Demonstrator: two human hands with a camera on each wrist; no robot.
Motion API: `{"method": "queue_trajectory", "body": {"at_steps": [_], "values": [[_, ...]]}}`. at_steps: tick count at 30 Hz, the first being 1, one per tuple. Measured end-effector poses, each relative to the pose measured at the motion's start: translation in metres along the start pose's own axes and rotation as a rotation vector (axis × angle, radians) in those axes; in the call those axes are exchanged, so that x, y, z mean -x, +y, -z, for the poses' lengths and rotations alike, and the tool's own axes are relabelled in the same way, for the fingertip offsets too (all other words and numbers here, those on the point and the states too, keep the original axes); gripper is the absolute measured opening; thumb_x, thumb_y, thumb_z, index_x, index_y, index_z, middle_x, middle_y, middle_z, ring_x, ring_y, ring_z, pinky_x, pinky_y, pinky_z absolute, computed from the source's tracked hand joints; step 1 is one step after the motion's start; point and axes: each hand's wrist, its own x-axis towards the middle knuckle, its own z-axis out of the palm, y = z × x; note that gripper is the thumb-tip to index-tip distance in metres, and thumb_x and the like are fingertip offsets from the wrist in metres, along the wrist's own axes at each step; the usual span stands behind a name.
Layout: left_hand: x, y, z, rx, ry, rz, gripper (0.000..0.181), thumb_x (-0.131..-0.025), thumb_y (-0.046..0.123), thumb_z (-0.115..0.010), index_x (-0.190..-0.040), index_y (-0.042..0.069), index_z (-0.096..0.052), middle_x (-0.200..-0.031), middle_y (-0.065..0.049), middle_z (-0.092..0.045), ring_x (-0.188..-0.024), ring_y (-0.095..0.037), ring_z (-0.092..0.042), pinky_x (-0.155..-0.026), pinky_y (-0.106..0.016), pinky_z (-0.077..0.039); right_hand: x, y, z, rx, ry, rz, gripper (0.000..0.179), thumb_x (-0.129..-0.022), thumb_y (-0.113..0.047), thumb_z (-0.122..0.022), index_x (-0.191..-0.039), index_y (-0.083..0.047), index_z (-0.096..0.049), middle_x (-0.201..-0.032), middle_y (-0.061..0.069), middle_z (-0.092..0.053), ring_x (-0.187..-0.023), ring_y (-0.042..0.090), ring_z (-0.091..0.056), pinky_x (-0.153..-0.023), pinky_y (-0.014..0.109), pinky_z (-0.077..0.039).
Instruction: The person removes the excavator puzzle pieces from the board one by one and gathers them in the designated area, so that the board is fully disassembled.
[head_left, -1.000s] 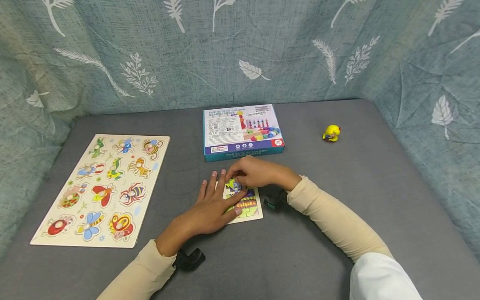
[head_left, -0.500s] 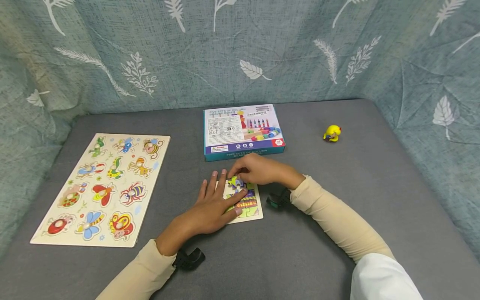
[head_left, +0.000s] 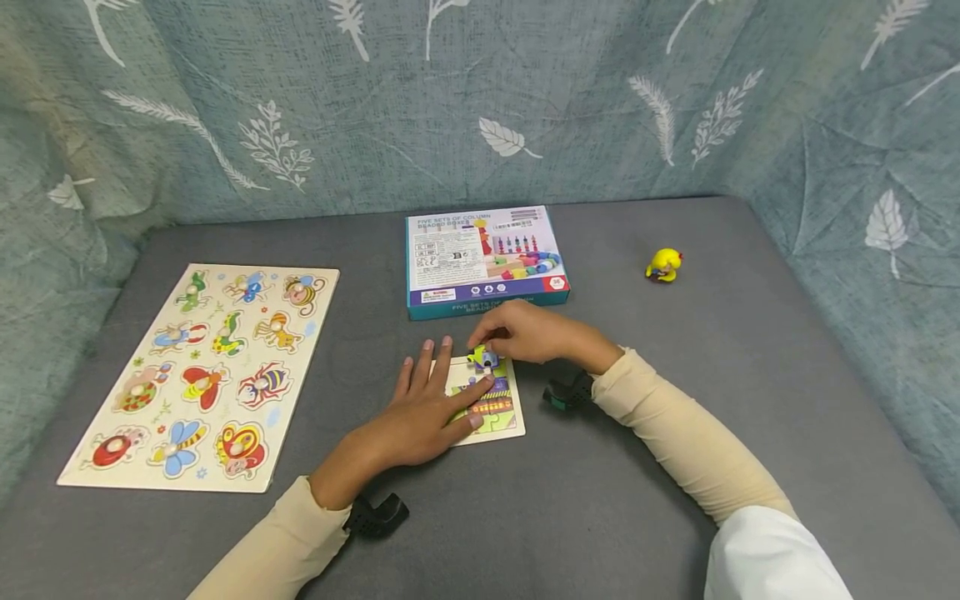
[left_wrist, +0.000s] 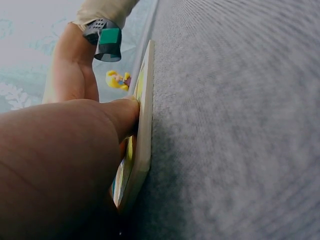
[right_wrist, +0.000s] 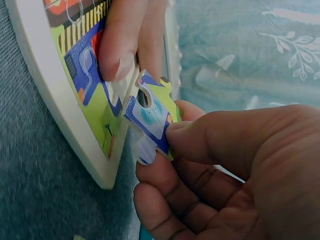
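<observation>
A small jigsaw board (head_left: 512,421) with a pale frame lies on the grey table, partly filled with colourful pieces. My left hand (head_left: 420,417) lies spread over its left side, fingers straight, covering much of it. In the left wrist view the thumb (left_wrist: 125,112) presses on the board's edge. Thumb and fingers of my right hand (head_left: 525,332) pinch a blue and green jigsaw piece (right_wrist: 152,117) at the board's upper right. The right wrist view has this piece tilted up, off the board, near a left fingertip.
A large insect peg puzzle (head_left: 202,383) lies on the left of the table. Just beyond the hands is a beaded-toy box (head_left: 487,262). A yellow toy figure (head_left: 664,265) stands at the back right, and a leaf-patterned curtain (head_left: 375,100) hangs behind the table.
My right hand has moved slightly right and away from me with the jigsaw piece between its fingers. The left hand stays on the board.
</observation>
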Motion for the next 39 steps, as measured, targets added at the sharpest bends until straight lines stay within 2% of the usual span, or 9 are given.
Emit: {"method": "queue_trajectory", "body": {"at_steps": [11,19,25,39], "values": [[0.0,0.001,-0.001,-0.017,0.0,0.006,0.054,-0.102,0.051,-0.038,-0.153,0.033,-0.031,-0.159,-0.021,0.015,-0.141,-0.038,0.024,-0.108,-0.061,0.01,0.013,0.006,0.007,0.02,0.032,-0.017,0.024,-0.095,0.002,-0.055,-0.11,-0.002,-0.073,-0.104,0.004,-0.069,-0.078,0.012,-0.057,-0.071,0.028,-0.048],[0.001,0.0,-0.001,-0.021,-0.007,0.01,0.054,-0.102,0.052,-0.037,-0.153,0.036,-0.029,-0.159,-0.019,0.016,-0.141,-0.037,0.025,-0.109,-0.06,0.01,0.023,0.014,0.009,0.023,0.038,0.028,0.024,-0.093,0.006,-0.055,-0.109,0.0,-0.073,-0.101,0.007,-0.07,-0.071,0.01,-0.055,-0.069,0.029,-0.048],[0.001,-0.001,0.0,-0.03,-0.014,0.013,0.055,-0.102,0.052,-0.037,-0.153,0.037,-0.027,-0.159,-0.018,0.016,-0.141,-0.036,0.025,-0.109,-0.059,0.01,0.031,0.014,0.013,0.02,0.045,0.033,0.024,-0.093,0.007,-0.055,-0.109,0.001,-0.073,-0.103,0.008,-0.07,-0.075,0.012,-0.055,-0.069,0.03,-0.048],[0.0,-0.003,-0.002,-0.017,-0.019,0.03,0.055,-0.101,0.054,-0.037,-0.153,0.04,-0.024,-0.159,-0.015,0.018,-0.141,-0.034,0.026,-0.109,-0.057,0.012,0.049,0.021,0.018,0.053,0.076,-0.013,0.022,-0.092,0.005,-0.059,-0.108,0.0,-0.073,-0.103,0.006,-0.071,-0.087,0.014,-0.06,-0.075,0.032,-0.049]]}}
